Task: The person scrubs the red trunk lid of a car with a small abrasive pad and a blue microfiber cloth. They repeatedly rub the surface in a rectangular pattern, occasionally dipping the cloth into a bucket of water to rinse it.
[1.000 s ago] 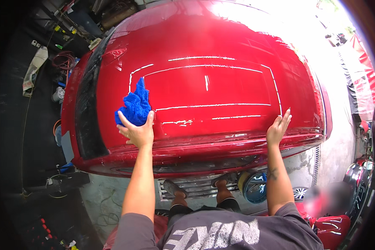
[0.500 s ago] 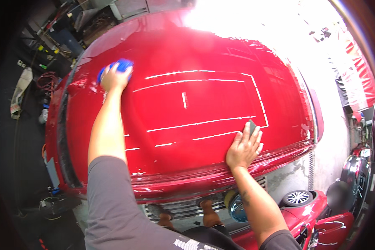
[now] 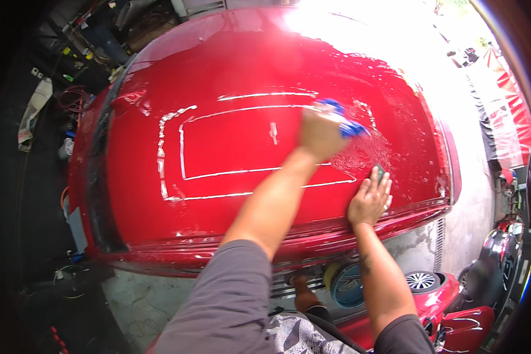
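Observation:
A glossy red car roof (image 3: pixel 230 215) spreads in front of me, wet around my hands. My left hand (image 3: pixel 323 131), smeared by motion, is closed on a bright blue cloth (image 3: pixel 353 127) over the right half of the panel. Nearer to me, my right hand (image 3: pixel 370 202) lies flat on the roof with a small dark pad (image 3: pixel 380 171) held under its fingertips; most of the pad is hidden. Water streaks and ripples show on the paint between the two hands.
White light strips mirror in the paint. Dark shelving with clutter (image 3: pixel 71 56) stands at the left. A blue round tub (image 3: pixel 348 286) is on the floor below the roof edge. Another red car with a wheel (image 3: pixel 422 281) is at the lower right.
My left hand has swept the blue cloth from the far left of the roof to the right half. My right hand has shifted slightly right. Fresh wet streaks show there.

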`<move>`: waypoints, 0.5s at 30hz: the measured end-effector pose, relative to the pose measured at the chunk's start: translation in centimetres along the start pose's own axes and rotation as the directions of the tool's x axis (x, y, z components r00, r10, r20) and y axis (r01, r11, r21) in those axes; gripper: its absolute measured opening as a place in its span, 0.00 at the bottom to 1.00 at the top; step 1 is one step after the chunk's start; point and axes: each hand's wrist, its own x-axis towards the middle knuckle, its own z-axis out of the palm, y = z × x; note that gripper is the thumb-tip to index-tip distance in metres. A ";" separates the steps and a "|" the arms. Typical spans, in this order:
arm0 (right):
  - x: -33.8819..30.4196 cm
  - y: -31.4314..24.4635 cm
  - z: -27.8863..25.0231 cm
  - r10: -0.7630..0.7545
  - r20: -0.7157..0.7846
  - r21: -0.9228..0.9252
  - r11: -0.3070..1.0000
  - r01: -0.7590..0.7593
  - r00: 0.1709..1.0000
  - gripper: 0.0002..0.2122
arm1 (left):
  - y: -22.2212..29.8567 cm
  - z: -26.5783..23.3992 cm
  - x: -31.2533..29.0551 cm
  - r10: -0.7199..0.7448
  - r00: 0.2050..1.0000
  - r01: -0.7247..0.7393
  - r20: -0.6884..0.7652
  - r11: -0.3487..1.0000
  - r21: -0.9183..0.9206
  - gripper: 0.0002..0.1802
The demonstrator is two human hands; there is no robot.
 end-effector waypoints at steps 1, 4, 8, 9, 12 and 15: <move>-0.1 0.0 0.2 0.005 -0.002 0.011 1.000 -0.005 1.000 0.26 | -3.7 -3.7 -0.3 -0.060 0.998 0.062 -0.032 0.995 0.080 0.23; -0.1 -0.2 0.2 0.009 -0.010 0.023 1.000 -0.009 1.000 0.26 | -14.9 -16.6 -2.8 -0.256 0.963 0.268 -0.085 0.876 0.401 0.18; -0.3 -0.9 0.5 0.015 -0.031 0.030 0.999 -0.015 0.999 0.26 | -23.5 -24.9 -10.2 -0.360 0.900 0.436 -0.247 0.735 0.519 0.21; 0.1 -0.7 0.6 0.022 -0.036 0.030 0.999 -0.020 0.999 0.26 | -22.2 -24.8 -10.5 -0.402 0.891 0.452 -0.211 0.743 0.493 0.21; 0.2 -0.1 0.6 0.035 -0.032 -0.026 0.999 -0.036 0.999 0.26 | -14.6 -21.2 -10.0 -0.262 0.961 0.275 -0.087 0.881 0.385 0.16; 0.4 -0.3 1.1 0.006 -0.038 0.020 1.000 -0.006 0.999 0.25 | -4.0 -13.6 -10.3 -0.006 0.999 0.005 0.051 1.000 0.022 0.10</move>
